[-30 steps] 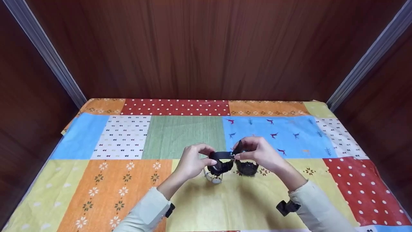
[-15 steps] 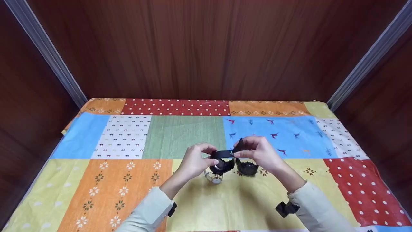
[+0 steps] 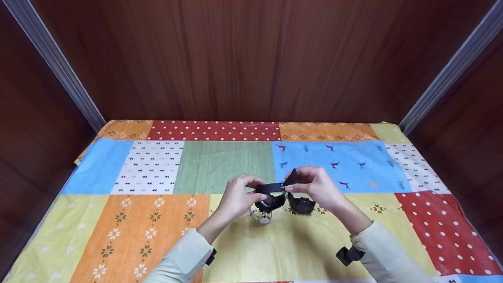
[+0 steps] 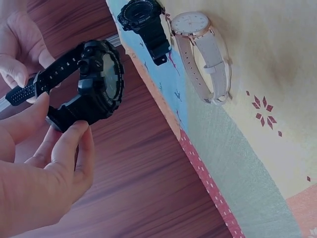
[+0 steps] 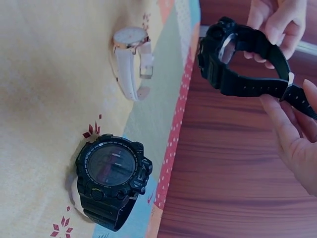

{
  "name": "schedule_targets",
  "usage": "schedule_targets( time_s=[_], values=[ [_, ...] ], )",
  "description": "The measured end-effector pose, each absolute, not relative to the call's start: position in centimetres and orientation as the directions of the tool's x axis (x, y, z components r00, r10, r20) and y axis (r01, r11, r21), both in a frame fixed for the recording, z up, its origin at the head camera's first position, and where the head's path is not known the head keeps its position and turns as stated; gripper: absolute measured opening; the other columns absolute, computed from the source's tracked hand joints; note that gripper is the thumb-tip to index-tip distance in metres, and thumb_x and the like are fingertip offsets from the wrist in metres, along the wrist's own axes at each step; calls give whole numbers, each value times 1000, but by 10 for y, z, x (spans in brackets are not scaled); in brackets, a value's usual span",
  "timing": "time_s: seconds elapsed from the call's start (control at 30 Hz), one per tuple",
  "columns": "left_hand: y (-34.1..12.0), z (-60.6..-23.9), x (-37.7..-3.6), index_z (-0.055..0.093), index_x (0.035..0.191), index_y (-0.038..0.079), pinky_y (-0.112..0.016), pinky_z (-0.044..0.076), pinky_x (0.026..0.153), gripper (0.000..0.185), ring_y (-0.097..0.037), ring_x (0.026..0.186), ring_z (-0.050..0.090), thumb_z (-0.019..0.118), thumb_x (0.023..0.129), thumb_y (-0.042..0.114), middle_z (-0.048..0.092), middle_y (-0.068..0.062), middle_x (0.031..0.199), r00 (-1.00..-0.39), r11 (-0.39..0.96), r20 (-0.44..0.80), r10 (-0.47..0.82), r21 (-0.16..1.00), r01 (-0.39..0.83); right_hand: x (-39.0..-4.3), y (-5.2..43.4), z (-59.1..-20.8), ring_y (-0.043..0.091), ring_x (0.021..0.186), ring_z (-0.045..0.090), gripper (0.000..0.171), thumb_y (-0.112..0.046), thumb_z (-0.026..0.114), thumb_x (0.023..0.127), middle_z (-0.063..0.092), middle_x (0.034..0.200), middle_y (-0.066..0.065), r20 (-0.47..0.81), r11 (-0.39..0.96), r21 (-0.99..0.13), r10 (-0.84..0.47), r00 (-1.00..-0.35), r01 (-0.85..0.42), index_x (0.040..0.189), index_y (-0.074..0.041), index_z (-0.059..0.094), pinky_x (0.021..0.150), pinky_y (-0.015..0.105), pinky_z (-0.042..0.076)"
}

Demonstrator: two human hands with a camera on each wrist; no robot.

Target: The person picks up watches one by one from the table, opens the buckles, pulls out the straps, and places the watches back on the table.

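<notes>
Above the patchwork surface, both hands pinch 1 black watch by its strap.
Left hand and right hand grip opposite ends; a slip could drop it onto the 2 watches below.

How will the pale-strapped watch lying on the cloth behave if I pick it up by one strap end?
The pale-strapped watch looks slim, so it is probably light. Its straps curve loosely on the patchwork cloth, so they likely flop, letting the round case swing. The smooth metal-looking case may be slippery; pinching its rim seems safer.
</notes>
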State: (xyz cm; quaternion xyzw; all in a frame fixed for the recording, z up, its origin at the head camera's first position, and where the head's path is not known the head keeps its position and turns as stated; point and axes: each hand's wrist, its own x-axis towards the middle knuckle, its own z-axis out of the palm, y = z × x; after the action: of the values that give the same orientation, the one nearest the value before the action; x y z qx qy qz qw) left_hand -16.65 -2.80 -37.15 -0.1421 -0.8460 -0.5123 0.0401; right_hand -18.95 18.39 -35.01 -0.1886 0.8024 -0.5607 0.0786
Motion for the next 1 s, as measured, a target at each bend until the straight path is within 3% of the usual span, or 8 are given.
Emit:
schedule_targets(
  time_s=[0.6, 1.0],
  values=[
    [-27, -369, -163, 67, 88, 3, -38, 44, 83, 18, -20, 86, 57, 74, 72, 2, 63, -4, 85, -947, 483, 246, 206, 816, 317, -191, 186, -354, 12, 74, 60, 23, -4, 72, 76, 67, 83, 13, 75, 323, -920, -413, -908, -222, 95, 7, 66, 69, 26, 51],
    [-29, -367, -162, 67, 89, 4, -39, 43, 84, 19, -20, 86, 57, 73, 71, 2, 63, -3, 85, -951, 458, 221, 214, 837, 298, -192, 190, -354, 19, 85, 61, 22, -5, 75, 71, 67, 89, 16, 72, 256, -949, -394, -916, -185, 89, 6, 70, 74, 31, 52]
  ],
)
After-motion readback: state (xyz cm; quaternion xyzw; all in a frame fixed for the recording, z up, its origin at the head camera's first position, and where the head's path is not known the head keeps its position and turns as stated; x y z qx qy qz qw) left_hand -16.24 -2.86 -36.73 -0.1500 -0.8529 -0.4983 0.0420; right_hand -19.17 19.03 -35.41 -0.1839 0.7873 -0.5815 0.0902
